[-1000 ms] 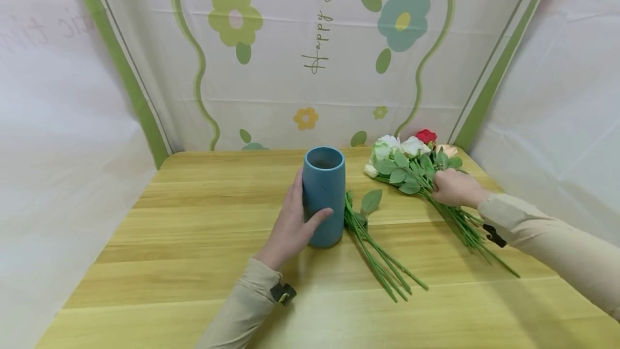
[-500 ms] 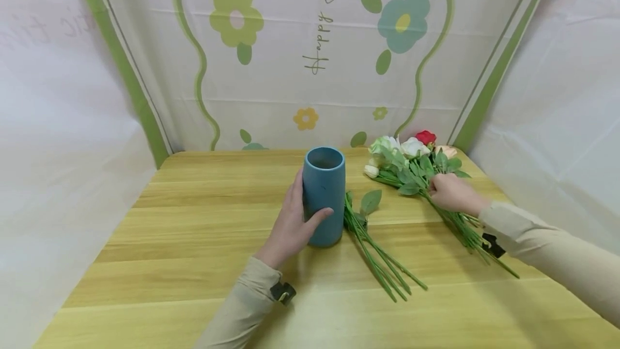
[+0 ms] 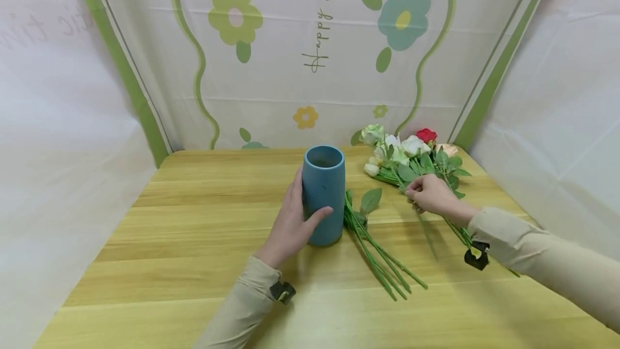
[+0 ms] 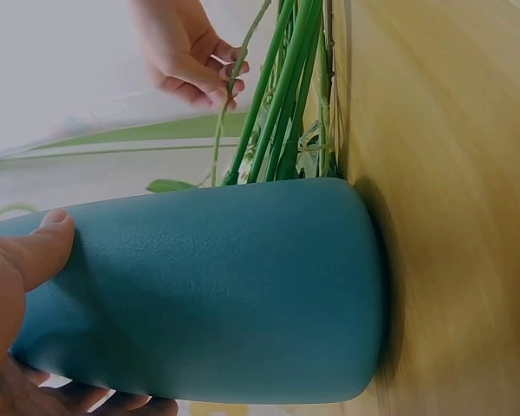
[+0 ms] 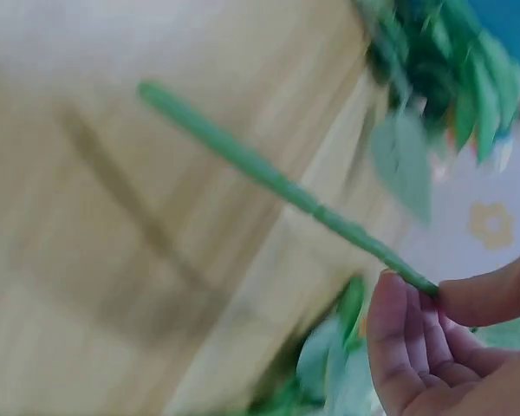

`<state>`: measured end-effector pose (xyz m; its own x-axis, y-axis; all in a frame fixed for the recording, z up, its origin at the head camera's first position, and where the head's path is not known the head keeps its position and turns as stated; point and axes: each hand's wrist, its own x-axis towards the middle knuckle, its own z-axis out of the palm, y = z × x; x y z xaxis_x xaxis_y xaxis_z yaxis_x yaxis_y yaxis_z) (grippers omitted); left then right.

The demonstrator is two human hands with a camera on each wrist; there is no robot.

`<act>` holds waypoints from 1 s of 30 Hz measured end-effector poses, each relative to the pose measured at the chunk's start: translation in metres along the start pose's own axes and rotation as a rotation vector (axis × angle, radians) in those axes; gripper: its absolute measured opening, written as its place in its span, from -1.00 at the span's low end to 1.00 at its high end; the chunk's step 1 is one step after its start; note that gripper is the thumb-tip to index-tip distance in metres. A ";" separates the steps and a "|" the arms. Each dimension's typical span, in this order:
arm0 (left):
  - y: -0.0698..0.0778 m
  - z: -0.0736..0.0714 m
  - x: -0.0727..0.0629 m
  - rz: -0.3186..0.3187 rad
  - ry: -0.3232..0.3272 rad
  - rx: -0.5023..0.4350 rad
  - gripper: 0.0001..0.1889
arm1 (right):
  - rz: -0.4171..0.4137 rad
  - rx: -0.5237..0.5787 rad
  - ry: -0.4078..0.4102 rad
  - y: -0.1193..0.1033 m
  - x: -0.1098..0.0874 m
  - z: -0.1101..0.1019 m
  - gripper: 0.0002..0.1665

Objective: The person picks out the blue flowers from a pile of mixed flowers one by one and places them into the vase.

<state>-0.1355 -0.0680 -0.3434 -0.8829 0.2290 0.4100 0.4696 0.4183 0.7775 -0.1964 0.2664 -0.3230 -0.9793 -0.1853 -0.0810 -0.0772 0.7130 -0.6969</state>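
Note:
A tall blue vase (image 3: 323,203) stands upright on the table. My left hand (image 3: 289,225) holds its side, thumb across the front; the left wrist view shows the thumb and fingers (image 4: 48,247) wrapped around the vase wall. My right hand (image 3: 433,195) pinches a thin green stem between thumb and fingertips, raised over the table. In the right wrist view the stem (image 5: 269,173) slants away with its cut end free and its shadow on the wood. A pale green rose (image 3: 373,134) sits up at the flower end, above the other blooms.
Behind the right hand lies a bunch of artificial flowers, with a white rose (image 3: 415,145), a red rose (image 3: 426,135) and leaves. Several green stems (image 3: 382,263) lie right beside the vase. A printed cloth (image 3: 271,79) hangs behind the wooden table (image 3: 194,241).
My right hand has drawn left and lifted a stem out of the bunch; the pale green rose has risen up and left. My left hand and the vase stay put.

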 end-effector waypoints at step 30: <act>0.000 -0.001 0.001 -0.003 0.004 0.009 0.04 | -0.282 -0.061 0.060 -0.059 -0.019 0.075 -0.91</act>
<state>-0.1360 -0.0686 -0.3423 -0.8845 0.2237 0.4094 0.4666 0.4271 0.7745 -0.1590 0.1772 -0.3339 -0.9266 -0.3434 0.1534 -0.3577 0.6787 -0.6415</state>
